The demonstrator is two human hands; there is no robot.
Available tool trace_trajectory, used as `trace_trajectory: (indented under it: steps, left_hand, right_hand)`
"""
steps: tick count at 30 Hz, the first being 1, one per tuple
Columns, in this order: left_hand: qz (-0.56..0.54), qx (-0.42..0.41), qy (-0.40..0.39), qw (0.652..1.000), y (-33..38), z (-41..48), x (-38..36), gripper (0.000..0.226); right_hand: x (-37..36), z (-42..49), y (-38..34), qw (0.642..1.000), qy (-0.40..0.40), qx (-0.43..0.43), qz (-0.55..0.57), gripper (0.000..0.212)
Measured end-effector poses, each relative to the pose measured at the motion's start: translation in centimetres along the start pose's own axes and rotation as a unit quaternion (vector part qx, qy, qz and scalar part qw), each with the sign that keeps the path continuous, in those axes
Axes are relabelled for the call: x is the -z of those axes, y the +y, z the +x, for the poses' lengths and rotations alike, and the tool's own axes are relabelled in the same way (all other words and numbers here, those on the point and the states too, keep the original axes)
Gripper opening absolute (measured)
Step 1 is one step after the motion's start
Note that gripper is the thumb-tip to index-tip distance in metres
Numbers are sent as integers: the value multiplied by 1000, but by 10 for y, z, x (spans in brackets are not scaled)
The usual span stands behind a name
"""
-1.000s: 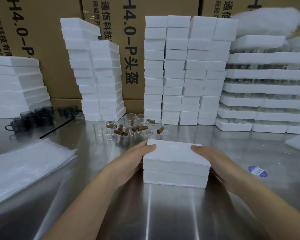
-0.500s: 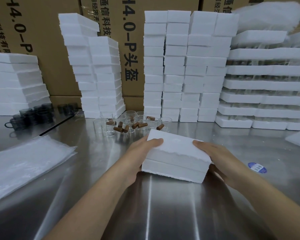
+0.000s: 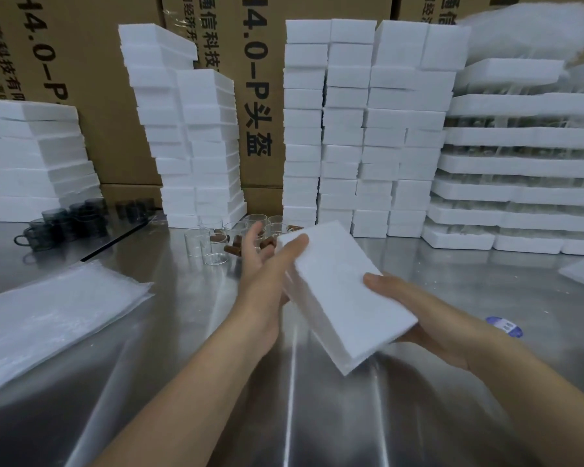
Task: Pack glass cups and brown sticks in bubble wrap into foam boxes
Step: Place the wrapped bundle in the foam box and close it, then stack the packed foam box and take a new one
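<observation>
Foam box (image 3: 338, 298) tilts, long axis far-left to near-right, right grip (image 3: 435, 328) clasping it, left grip (image 3: 263, 267) spread.

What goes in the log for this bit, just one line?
foam box: tilted, off table | right hand: grips box | left hand: thumb on corner, fingers straight

bubble wrap (image 3: 54, 318) lies left on the bench (image 3: 317, 416); glass cups (image 3: 196, 242) and brown sticks (image 3: 232, 250) sit between foam box (image 3: 338, 298) and foam stacks (image 3: 344, 129).
</observation>
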State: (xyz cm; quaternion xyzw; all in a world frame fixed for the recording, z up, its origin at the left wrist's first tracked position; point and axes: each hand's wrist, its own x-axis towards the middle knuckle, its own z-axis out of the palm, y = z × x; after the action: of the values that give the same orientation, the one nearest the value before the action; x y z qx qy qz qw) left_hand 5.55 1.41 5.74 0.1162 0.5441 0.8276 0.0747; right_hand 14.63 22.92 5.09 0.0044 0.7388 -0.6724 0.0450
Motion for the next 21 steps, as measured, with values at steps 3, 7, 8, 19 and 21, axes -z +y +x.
trace_trajectory:
  steps: [3,7,8,19,21]
  left_hand:
    - [-31,53,-5,998,-10,-10,-11,96]
    - [-10,69,-41,997,-27,-17,-25,76]
    - [-8,61,-40,997,-30,-16,-25,68]
    - [31,72,-123,989,-39,-15,-30,90]
    - [24,71,-124,989,-41,-13,-32,92]
  right_hand:
    - [-15,3,0,999,37,37,7,54]
    - [-25,7,1,996,72,46,-37,46]
    - [-24,7,1,996,71,40,-40,47]
    - [-17,32,6,984,148,96,38,43]
    - [-15,31,9,982,134,124,41,40]
